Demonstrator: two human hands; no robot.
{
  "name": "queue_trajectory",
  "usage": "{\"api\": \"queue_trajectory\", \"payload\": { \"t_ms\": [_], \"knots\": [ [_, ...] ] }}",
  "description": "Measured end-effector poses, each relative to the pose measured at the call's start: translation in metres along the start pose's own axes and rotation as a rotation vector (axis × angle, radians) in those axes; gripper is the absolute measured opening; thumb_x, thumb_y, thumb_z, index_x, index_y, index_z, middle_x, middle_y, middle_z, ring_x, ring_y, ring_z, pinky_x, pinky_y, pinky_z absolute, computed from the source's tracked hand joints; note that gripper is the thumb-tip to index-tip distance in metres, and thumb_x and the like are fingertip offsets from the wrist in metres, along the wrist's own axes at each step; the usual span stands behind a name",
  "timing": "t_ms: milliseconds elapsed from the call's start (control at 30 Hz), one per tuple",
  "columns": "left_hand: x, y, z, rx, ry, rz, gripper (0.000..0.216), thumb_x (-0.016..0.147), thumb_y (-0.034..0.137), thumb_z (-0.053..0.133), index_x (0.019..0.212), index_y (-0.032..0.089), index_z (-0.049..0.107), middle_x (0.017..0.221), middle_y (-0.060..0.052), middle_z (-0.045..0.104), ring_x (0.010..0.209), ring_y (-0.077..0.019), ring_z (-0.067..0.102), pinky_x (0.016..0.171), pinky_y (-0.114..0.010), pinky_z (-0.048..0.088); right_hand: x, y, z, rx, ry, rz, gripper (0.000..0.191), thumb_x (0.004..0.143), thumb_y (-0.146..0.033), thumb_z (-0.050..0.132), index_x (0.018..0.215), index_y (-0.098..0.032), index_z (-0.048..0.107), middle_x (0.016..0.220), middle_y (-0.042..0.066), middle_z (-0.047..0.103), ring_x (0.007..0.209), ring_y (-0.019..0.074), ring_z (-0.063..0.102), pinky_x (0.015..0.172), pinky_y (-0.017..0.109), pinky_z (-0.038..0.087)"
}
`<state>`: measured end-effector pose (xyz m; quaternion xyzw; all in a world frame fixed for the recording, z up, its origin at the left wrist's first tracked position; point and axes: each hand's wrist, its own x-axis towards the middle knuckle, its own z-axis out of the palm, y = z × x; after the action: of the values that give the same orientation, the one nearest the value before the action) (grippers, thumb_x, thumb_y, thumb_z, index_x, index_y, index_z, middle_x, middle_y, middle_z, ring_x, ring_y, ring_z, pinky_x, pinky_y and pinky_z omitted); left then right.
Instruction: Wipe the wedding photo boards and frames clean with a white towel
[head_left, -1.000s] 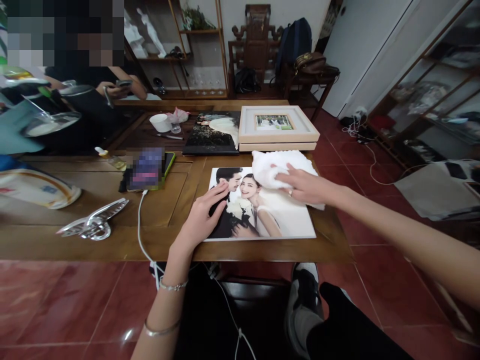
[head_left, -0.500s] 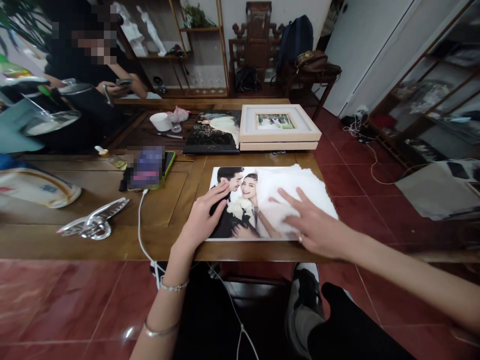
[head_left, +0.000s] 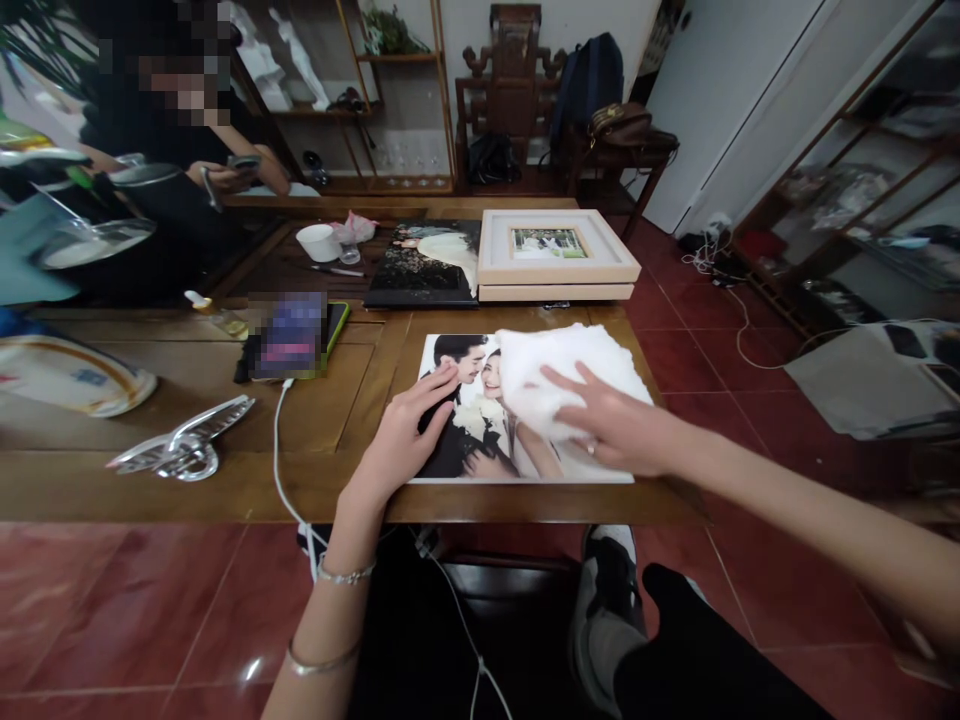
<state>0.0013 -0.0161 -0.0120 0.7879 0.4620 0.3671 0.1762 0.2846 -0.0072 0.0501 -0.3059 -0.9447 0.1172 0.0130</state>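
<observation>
Large glossy smooth photo print [head_left: 465, 440] lies on brown wooden table [head_left: 150, 470], dull sheen, visible grain. White soft cloth [head_left: 555, 370] looks fluffy, matt. Pale wooden picture frame [head_left: 556, 262] matt. Silver metal clip [head_left: 180, 450] shiny. Red floor tiles [head_left: 150, 600] glossy, reflective.

dim indoor light, wide-angle warp at edges.

Red glossy tile floor [head_left: 127, 600]. Long wooden table [head_left: 187, 470] across the foreground. Carved dark wooden chair [head_left: 514, 90] at the back wall, backpack [head_left: 589, 80] beside it. Wood-framed shelf unit [head_left: 390, 100] back left, glass-fronted cabinet [head_left: 862, 170] along the right. White door [head_left: 720, 100] back right. Soft, even light.
</observation>
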Motion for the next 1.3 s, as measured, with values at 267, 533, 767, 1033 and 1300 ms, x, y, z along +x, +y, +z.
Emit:
{"api": "queue_trajectory", "payload": {
  "t_ms": [267, 533, 767, 1033, 1300],
  "knots": [
    [-0.001, 0.001, 0.001, -0.027, 0.012, -0.027, 0.034, 0.093, 0.024, 0.048, 0.124, 0.018, 0.06, 0.136, -0.009, 0.055, 0.13, -0.0216, 0.047, 0.11, -0.045, 0.038, 0.029, 0.057, -0.003, -0.09, 0.116, 0.13, 0.037, 0.083, -0.007, 0.041, 0.116, -0.016, 0.054, 0.14, 0.016, 0.048, 0.142, 0.0309, 0.021, 0.108, 0.062, 0.027],
    [0.0, 0.003, 0.001, -0.024, 0.014, -0.036, 0.034, 0.093, 0.024, 0.047, 0.125, 0.019, 0.06, 0.136, -0.008, 0.055, 0.13, -0.0222, 0.047, 0.11, -0.046, 0.037, -0.022, -0.025, 0.024, -0.053, 0.139, 0.068, 0.034, 0.069, -0.005, 0.052, 0.098, -0.015, 0.066, 0.151, 0.017, 0.032, 0.142, 0.038, 0.012, 0.109, 0.07, 0.014],
    [0.0, 0.002, 0.001, -0.008, 0.005, -0.016, 0.035, 0.093, 0.023, 0.047, 0.126, 0.017, 0.059, 0.136, -0.01, 0.055, 0.13, -0.0225, 0.047, 0.111, -0.045, 0.036, -0.049, -0.068, 0.033, 0.004, 0.039, -0.087, 0.028, 0.064, -0.009, 0.061, 0.088, -0.02, 0.07, 0.155, 0.013, 0.022, 0.141, 0.0409, 0.012, 0.109, 0.07, 0.007],
    [0.0, 0.001, 0.0, 0.001, 0.0, 0.001, 0.034, 0.093, 0.022, 0.047, 0.125, 0.018, 0.06, 0.136, -0.009, 0.056, 0.13, -0.0222, 0.047, 0.111, -0.046, 0.036, 0.015, -0.009, 0.009, -0.107, 0.048, -0.002, 0.038, 0.077, -0.01, 0.052, 0.112, -0.014, 0.063, 0.148, 0.019, 0.037, 0.141, 0.0368, 0.019, 0.108, 0.066, 0.021],
    [0.0, 0.003, 0.001, -0.026, 0.005, -0.028, 0.035, 0.093, 0.023, 0.048, 0.126, 0.017, 0.059, 0.137, -0.01, 0.054, 0.13, -0.0225, 0.047, 0.111, -0.046, 0.036, 0.06, 0.035, 0.003, -0.134, 0.145, 0.087, 0.041, 0.077, -0.006, 0.044, 0.116, -0.011, 0.058, 0.13, 0.02, 0.056, 0.141, 0.0315, 0.025, 0.108, 0.06, 0.026]
  ]
}}
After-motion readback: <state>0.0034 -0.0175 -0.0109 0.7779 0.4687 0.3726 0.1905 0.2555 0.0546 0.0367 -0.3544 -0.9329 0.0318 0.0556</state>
